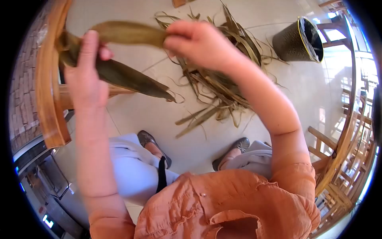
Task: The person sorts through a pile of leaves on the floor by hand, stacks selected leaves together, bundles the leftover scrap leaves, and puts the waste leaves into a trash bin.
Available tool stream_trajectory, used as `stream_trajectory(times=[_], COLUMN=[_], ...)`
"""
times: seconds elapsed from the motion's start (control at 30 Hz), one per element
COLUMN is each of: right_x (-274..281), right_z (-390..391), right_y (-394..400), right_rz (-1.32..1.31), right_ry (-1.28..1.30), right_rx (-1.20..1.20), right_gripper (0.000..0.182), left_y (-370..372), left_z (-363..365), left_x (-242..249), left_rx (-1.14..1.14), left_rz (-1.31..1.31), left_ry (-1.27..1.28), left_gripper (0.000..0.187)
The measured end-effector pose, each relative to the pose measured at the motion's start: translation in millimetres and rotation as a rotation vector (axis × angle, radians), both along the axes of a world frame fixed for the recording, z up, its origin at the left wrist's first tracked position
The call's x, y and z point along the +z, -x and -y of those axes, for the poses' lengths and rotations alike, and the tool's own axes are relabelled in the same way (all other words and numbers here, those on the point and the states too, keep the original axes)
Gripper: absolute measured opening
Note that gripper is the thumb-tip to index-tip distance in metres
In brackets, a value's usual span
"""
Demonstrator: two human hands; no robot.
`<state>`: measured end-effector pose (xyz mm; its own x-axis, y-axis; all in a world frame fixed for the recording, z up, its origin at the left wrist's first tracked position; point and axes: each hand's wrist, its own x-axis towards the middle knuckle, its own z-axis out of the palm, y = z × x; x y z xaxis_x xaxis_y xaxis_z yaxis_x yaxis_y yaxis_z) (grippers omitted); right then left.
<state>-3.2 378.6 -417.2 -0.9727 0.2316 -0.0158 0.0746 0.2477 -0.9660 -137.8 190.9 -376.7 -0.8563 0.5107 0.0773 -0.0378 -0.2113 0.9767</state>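
My left hand (pixel 89 63), at the upper left, is closed on long olive-green leaves. One dark leaf (pixel 131 79) slants down and right from it to a thin, stringy tip. Another leaf (pixel 131 33) stretches across between my two hands. Its right end is pinched in the fingers of my right hand (pixel 193 42), which is slightly blurred. Under and beyond my right hand, a loose pile of long leaves and strips (pixel 217 89) lies on the pale tiled floor.
A dark bin (pixel 288 42) with a yellow rim and a liner stands at the upper right. Wooden furniture edges (pixel 49 99) run along the left, and a wooden table edge (pixel 344 143) and chairs are on the right. My feet are on the floor below the pile.
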Motion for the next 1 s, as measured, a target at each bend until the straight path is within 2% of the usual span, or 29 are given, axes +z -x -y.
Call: stream_trajectory(times=[0.03, 0.1, 0.13, 0.23, 0.27, 0.3, 0.37, 0.47, 0.53, 0.6, 0.67, 0.77, 0.83, 0.87, 0.9, 0.97, 1.0], right_x=[5.1, 18.3, 21.8, 18.6, 11.4, 6.8, -34.9, -107.1, -134.3, -175.2, -200.7, -234.2, -230.8, -198.7, -182.9, -181.9, -176.3], right_z=[-11.6, -31.0, -33.6, -10.7, 3.8, 19.1, 42.9, 49.7, 32.0, 13.7, 2.9, -33.7, -61.7, -61.9, -70.2, -92.1, -94.1], right_y=[-8.6, -29.2, -39.3, -61.2, -65.0, -66.5, -73.8, -85.2, -91.6, -114.1, -135.4, -150.8, -150.7, -137.4, -129.9, -126.5, -124.7], right_rz=[0.013, 0.082, 0.13, 0.334, 0.358, 0.435, 0.268, 0.381, 0.561, 0.687, 0.87, 0.899, 0.685, 0.717, 0.689, 0.505, 0.499], right_ry=[-0.004, 0.043, 0.036, 0.262, 0.255, 0.18, -0.05, -0.394, -0.879, -1.004, -0.996, -0.952, -0.938, -0.902, -0.895, -0.786, -0.569], right_rx=[-0.091, -0.145, -0.109, -0.04, 0.042, 0.127, 0.516, 0.373, 0.283, 0.282, 0.253, 0.18, 0.053, -0.048, -0.069, -0.107, -0.116], right_gripper=[0.02, 0.023, 0.018, 0.021, 0.021, 0.024, 0.029, 0.033, 0.036, 0.041, 0.037, 0.018, 0.016, 0.015, 0.024, 0.035, 0.037], left_y=[5.5, 12.5, 17.7, 25.5, 27.0, 26.6, 24.3, 21.5, 22.5, 23.3, 20.7, 19.8, 19.3, 19.1, 19.3, 30.1, 34.2], left_z=[3.3, 11.1, 14.9, 19.4, 21.0, 23.0, 25.0, 27.8, 30.8, 35.4, 37.3, 39.4, 43.4, 43.0, 41.7, 45.3, 44.2], left_x=[3.0, 6.7, 5.6, -1.3, -3.6, -5.1, -4.5, 0.6, 2.4, 2.7, 3.2, 5.8, 6.4, 6.4, 5.4, -1.3, -3.3], left_rx=[-0.049, 0.006, 0.037, 0.06, 0.055, 0.018, -0.059, -0.103, -0.119, -0.122, -0.083, -0.085, -0.095, -0.105, -0.117, -0.078, -0.061], left_rz=[0.023, -0.013, -0.016, 0.052, 0.079, 0.086, 0.088, 0.099, 0.095, 0.104, 0.08, 0.078, 0.081, 0.078, 0.076, 0.116, 0.129], left_ry=[-0.029, 0.029, 0.053, 0.084, 0.076, 0.074, 0.065, 0.043, 0.024, 0.02, 0.057, 0.054, 0.051, 0.054, 0.056, 0.077, 0.082], left_gripper=[0.021, 0.026, 0.027, 0.029, 0.029, 0.029, 0.03, 0.03, 0.03, 0.03, 0.03, 0.029, 0.029, 0.029, 0.029, 0.028, 0.028])
